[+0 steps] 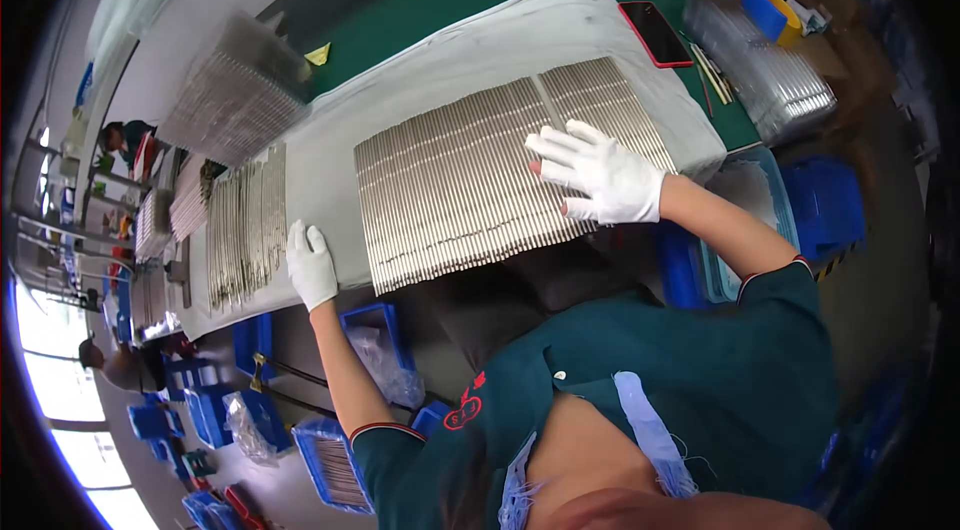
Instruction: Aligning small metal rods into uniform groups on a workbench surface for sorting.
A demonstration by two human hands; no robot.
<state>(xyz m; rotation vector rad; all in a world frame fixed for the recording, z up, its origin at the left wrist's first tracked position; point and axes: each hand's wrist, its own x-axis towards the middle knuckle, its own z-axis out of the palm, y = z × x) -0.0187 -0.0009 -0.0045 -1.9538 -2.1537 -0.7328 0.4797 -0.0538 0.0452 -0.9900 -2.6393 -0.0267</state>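
Note:
A wide row of thin silvery metal rods (470, 180) lies side by side on a white cloth (320, 160) in front of me. A narrow gap runs between the rods near their right part. My right hand (605, 178), in a white glove with some bare fingertips, rests on the right part of the row with its fingers spread. At the cloth's near edge, my left hand (312, 265), also white-gloved, lies with fingers stretched out. It is between the wide row and a smaller, uneven batch of rods (245, 225), touching neither visibly.
Stacked clear plastic trays (240, 90) stand at the back left. A red-edged phone (655, 35), several pens (712, 75), more clear trays (765, 65) and a tape roll (768, 8) are at the right. Blue bins (335, 465) sit below the table; other people are at far left.

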